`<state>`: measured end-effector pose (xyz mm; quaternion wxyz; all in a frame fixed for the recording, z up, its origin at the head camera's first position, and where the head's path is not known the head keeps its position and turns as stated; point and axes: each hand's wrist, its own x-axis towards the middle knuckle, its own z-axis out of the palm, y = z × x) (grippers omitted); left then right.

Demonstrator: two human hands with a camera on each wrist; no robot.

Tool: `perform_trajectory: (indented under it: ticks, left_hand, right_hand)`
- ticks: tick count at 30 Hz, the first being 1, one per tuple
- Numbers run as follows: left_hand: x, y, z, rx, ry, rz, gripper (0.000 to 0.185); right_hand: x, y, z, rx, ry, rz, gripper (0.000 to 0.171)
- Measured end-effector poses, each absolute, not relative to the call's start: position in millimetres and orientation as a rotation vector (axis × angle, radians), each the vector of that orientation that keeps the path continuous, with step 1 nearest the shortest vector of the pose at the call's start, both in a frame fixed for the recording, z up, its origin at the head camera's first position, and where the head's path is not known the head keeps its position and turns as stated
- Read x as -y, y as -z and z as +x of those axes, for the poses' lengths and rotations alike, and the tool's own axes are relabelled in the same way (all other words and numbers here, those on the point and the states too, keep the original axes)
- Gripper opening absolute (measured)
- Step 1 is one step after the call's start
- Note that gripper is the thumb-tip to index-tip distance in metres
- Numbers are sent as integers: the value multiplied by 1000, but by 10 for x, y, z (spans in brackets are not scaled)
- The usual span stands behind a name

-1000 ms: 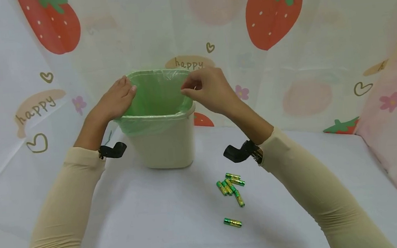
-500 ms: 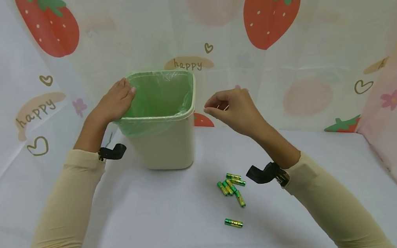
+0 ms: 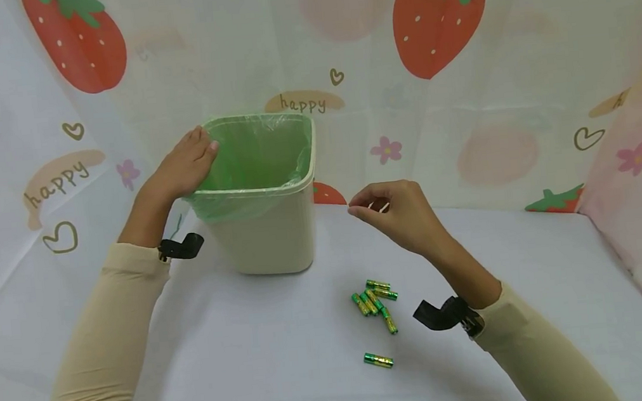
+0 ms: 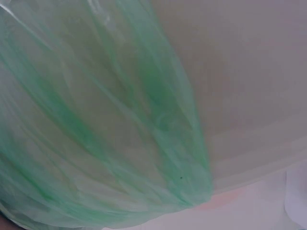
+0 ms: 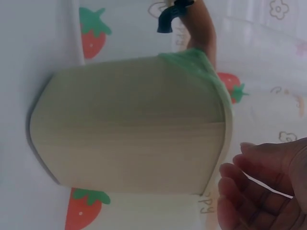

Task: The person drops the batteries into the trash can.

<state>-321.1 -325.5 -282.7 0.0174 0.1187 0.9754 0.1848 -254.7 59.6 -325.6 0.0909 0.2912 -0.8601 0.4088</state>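
Note:
A cream trash bin (image 3: 261,237) stands upright at the back of the table. A translucent green trash bag (image 3: 254,152) lines it, its edge folded over the left and front rim. My left hand (image 3: 183,165) rests on the bin's left rim over the bag, fingers pointing forward. In the left wrist view, the bag (image 4: 110,120) hangs in folds against the bin wall; the hand is mostly out of sight. Right of the bin my right hand (image 3: 396,213) hovers apart from it, fingers loosely bent, nothing visible between them. Several green and gold batteries (image 3: 372,301) lie below it.
One battery (image 3: 378,360) lies by itself nearer the front. A white cloth (image 3: 254,359) covers the table. Behind hangs a backdrop (image 3: 285,51) printed with strawberries, and a pinkish sheet (image 3: 638,223) borders the right side.
My right hand has left the bin's right rim and moved right and down. That rim now shows fully, without the bag over it. The left hand has stayed on the left rim.

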Motion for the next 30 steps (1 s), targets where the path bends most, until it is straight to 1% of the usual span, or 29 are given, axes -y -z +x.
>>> perform_trajectory:
  ticks: [15,30]
  left_hand:
    - [3282,2860,-3247,-3033,-578,366,69]
    - [3268,2839,-3235,-3026,-578,348,67]
  right_hand:
    - [-781,3677,-2369,2615,-1296,760,5]
    - [-991,4079,-2171,2696,-1361,671,7]
